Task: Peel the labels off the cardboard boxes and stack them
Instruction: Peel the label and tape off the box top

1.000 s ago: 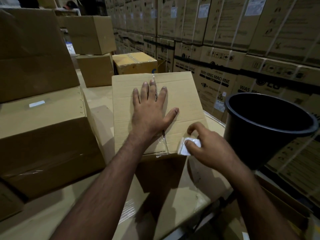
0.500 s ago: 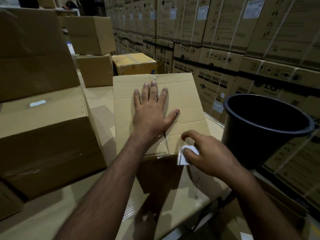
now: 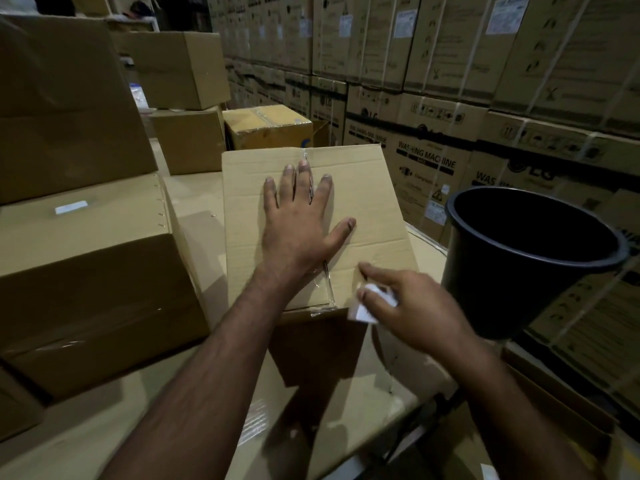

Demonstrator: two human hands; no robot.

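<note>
A brown cardboard box (image 3: 367,188) taped along its middle seam stands in front of me. My left hand (image 3: 298,220) lies flat on its top with the fingers spread. My right hand (image 3: 412,306) is at the box's near right corner and pinches a white label (image 3: 363,311), which curls up off the cardboard. To the left, a larger box (image 3: 86,258) carries a small white label (image 3: 71,207) on its top.
A black bucket (image 3: 512,278) stands just right of my right hand. More brown boxes (image 3: 180,67) are stacked at the back left, and a yellowish taped box (image 3: 266,126) sits behind. A wall of washing machine cartons (image 3: 433,98) fills the right and rear.
My right hand has pulled the white label farther off the box's corner, toward me and to the right. My left hand stays flat on the box top.
</note>
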